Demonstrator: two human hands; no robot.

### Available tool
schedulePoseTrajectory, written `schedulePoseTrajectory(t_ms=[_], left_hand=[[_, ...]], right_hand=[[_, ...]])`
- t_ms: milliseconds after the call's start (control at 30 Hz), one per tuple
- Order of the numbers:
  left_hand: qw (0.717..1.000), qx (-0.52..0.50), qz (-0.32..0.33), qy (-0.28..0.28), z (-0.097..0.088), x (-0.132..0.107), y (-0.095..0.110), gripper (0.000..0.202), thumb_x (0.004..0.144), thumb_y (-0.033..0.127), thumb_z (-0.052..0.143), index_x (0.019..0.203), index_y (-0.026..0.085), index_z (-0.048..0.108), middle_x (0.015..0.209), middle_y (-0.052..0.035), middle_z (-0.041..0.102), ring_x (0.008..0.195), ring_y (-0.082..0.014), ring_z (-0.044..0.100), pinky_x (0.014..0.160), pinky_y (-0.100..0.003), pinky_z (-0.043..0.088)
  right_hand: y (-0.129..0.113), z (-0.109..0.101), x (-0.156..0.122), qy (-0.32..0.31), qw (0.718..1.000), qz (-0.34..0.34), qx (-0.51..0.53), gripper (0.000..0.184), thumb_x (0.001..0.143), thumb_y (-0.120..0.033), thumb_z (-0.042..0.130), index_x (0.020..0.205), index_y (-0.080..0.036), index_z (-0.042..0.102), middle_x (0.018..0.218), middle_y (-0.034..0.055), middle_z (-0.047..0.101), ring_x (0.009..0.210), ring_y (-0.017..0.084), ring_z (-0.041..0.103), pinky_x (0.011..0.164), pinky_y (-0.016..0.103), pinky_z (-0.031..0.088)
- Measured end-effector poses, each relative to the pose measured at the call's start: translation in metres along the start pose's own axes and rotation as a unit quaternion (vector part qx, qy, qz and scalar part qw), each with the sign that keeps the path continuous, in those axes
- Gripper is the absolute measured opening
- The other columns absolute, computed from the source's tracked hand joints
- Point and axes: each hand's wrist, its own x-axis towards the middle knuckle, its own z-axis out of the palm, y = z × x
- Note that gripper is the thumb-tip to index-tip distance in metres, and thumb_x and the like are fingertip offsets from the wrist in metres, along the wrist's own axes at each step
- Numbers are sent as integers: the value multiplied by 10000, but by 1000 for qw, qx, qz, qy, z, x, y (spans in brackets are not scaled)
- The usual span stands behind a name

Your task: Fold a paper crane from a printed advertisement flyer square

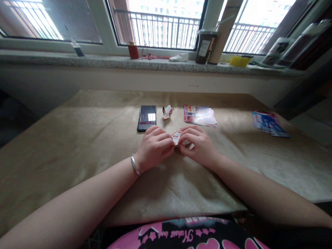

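Pink printed fabric [181, 238] | left hand [153, 147], right hand [198, 145]: fingers [164, 137] pinched on small folded glossy paper [177, 136] | wrinkled tan table cover [77, 138]

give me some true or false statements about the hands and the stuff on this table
1. The left hand and right hand both pinch one small piece of paper. True.
2. The phone lies right of the stack of leaflets. False: it lies left of the stack.
3. A bracelet sits on the left wrist. True.
4. The red cup stands on the table. False: it stands on the windowsill.
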Motion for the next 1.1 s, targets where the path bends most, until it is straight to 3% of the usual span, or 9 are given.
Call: schedulePoseTrajectory(t_ms=[1100], left_hand=[[1000,-4,-19,0,-1,0,-3,117,808,218,553,698,213,592,733,31,656,727,-139,522,789,-320,386]], right_hand=[[9,-2,-2,1,999,-1,-38,76,731,-163,609,697,-227,630,788,9,671,909,198,581,857,355,462]])
